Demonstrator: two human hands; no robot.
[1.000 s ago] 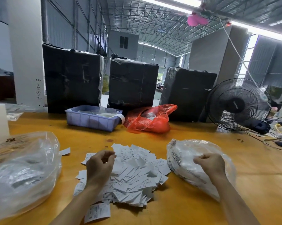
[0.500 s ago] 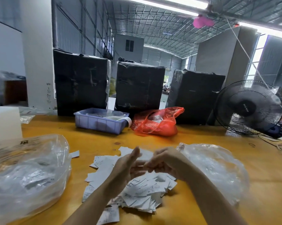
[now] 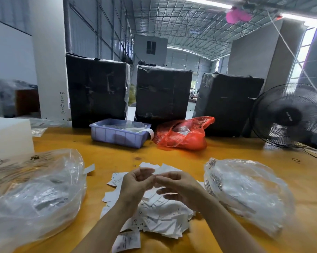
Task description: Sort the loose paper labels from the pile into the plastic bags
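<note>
**Two hands meeting over a heap of white paper labels**

A single printed white label is lying flat on the glossy orange-yellow wooden table, nearest the viewer and just under the left forearm. Beyond it, the loose pile of small rectangular white paper labels is sitting crumpled and overlapping directly beneath both hands. The left hand and the right hand are hovering together above the pile, fingers curled inward, fingertips almost touching; motion blur is hiding whether they are pinching a label, so I cannot tell.

Left of the fingers, a large crinkly clear plastic bag is bulging with pale paper pieces. Right of the fingers, a smaller clear plastic bag with black printing is holding more white pieces. One stray label is lying by the left bag's edge.

Past the fingertips, a rectangular lilac plastic bin is holding clear wrapping and a strip of white paper, and beside it a thin red-orange plastic bag is slumping around something indistinct. A white foam-like block is standing far left. Behind, three tall bundles wrapped in black film are blocking the hall, with a black wire-caged fan at the right.
</note>
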